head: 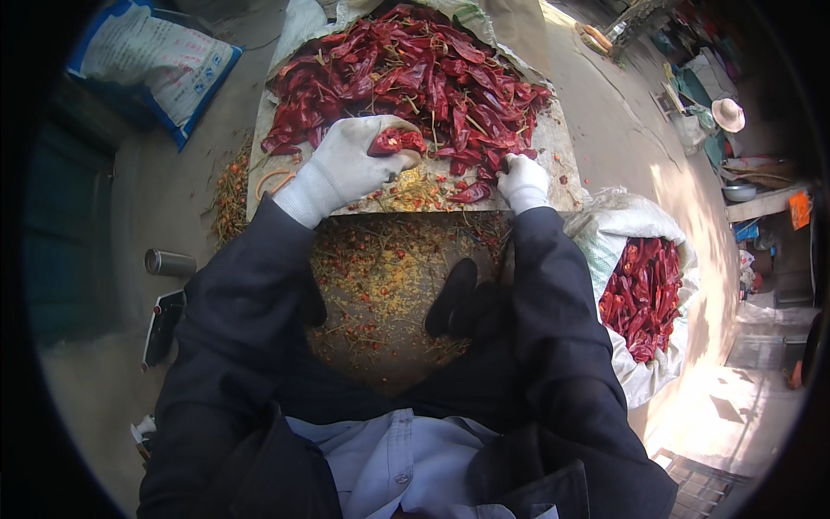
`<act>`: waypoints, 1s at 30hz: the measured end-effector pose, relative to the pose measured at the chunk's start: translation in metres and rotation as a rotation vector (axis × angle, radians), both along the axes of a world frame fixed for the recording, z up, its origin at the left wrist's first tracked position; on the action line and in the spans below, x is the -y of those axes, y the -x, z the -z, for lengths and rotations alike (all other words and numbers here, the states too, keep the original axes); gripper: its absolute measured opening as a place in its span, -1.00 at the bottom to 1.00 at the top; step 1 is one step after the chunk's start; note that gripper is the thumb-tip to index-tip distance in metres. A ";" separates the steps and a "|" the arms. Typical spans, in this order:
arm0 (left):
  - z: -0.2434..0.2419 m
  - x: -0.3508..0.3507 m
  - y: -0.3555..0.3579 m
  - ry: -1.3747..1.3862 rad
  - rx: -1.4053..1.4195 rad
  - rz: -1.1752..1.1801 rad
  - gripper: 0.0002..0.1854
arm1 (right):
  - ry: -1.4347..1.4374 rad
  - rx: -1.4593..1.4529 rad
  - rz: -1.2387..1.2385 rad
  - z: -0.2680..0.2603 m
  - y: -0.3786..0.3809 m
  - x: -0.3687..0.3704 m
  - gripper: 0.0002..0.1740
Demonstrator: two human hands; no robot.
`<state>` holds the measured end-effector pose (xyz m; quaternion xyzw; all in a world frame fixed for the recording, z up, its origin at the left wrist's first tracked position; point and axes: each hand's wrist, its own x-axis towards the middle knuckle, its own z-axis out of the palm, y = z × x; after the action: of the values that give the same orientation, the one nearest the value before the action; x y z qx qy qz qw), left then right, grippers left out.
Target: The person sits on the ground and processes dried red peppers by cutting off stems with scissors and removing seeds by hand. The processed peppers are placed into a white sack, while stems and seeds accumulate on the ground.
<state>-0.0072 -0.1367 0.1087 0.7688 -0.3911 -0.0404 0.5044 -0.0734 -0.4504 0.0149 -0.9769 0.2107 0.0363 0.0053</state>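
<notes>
My left hand (353, 162), in a white knit glove, is closed around a few dried red chili peppers (394, 141), whose open ends show past the thumb. My right hand (524, 178), gloved the same way, has its fingertips on a dried chili (487, 174) at the near right edge of a large heap of dried red chilies (415, 71). The fingers look pinched, though they are partly hidden. That heap spills from an open woven sack onto a board (557, 185). Between the hands lie loose stems, bits of red skin and yellow seeds (412, 185).
At right stands an open white woven sack (606, 217) holding dried chilies. Stems and seeds litter the ground (382, 279) between my feet. A metal cylinder (170, 262) lies at left, below a full white-and-blue printed bag (155, 61). An orange loop (272, 176) rests beside my left wrist.
</notes>
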 end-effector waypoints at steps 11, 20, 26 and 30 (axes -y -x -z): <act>0.011 0.012 0.001 -0.120 -0.223 -0.130 -0.73 | -0.788 0.344 0.187 -0.033 0.015 -0.008 -0.67; 0.032 0.037 0.010 0.393 -0.701 -0.217 -0.79 | -1.004 0.627 -0.099 -0.060 0.034 -0.113 -0.64; 0.039 0.042 0.017 0.582 -0.864 -0.020 -0.74 | -0.820 0.805 -0.351 -0.059 0.036 -0.126 -0.72; 0.035 0.042 0.017 0.466 -0.818 -0.017 -0.72 | -0.672 0.795 -0.503 -0.056 0.037 -0.127 -0.71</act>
<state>-0.0237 -0.1789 0.0738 0.5593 -0.1524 -0.2470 0.7765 -0.1104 -0.3233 0.0713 -0.8802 -0.0694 -0.2684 0.3851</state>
